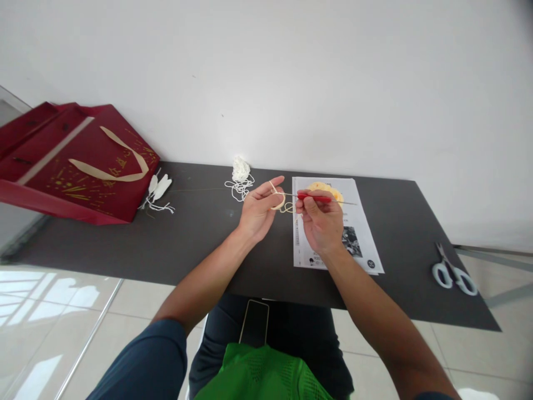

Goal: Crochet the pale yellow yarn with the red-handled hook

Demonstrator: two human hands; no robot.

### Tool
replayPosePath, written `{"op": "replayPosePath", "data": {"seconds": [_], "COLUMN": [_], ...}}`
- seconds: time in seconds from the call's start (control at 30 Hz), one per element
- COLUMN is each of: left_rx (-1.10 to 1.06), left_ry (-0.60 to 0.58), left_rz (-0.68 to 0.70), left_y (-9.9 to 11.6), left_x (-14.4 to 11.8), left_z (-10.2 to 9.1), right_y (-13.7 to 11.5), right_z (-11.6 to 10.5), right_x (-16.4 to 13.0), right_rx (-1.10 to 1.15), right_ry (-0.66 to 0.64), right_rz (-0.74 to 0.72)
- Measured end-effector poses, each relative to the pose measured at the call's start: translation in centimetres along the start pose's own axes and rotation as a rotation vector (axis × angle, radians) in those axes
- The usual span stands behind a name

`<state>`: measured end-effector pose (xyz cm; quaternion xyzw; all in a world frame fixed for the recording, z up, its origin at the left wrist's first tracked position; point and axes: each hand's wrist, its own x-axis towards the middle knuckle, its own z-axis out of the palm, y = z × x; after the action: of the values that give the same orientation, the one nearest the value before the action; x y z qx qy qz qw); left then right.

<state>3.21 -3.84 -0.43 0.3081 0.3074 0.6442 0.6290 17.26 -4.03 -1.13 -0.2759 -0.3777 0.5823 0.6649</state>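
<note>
Above the dark table, my right hand (322, 226) is closed around the red handle of a crochet hook (308, 197). The hook's thin metal shaft points left toward my left hand (259, 214). My left hand pinches pale yellow yarn (278, 201), with a strand looped over a raised finger. Whether a small worked piece sits in that pinch is too small to tell. Loose yarn (287, 208) hangs between the hands. Behind my right hand, a round yellow bundle (320, 187), apparently yarn, lies on printed sheets (308, 244) and is partly hidden.
Scissors (452, 272) with pale handles lie near the table's right end. White yarn (240, 169) is heaped by the wall. White tassel-like pieces (158, 188) rest beside a dark red gift bag (95, 166) at the left. A phone (255, 322) is on my lap.
</note>
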Motion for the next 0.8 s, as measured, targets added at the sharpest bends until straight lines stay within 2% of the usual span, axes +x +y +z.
{"op": "replayPosePath", "data": {"seconds": [0.8], "left_rx": [0.144], "left_ry": [-0.002], "left_rz": [0.124], "left_y": [0.37], "left_x": [-0.21], "left_z": [0.05], "right_y": [-0.43], "right_z": [-0.76], "right_x": [0.51], "right_rx": [-0.084], "right_ry": [-0.042], "right_rz": [-0.158]}}
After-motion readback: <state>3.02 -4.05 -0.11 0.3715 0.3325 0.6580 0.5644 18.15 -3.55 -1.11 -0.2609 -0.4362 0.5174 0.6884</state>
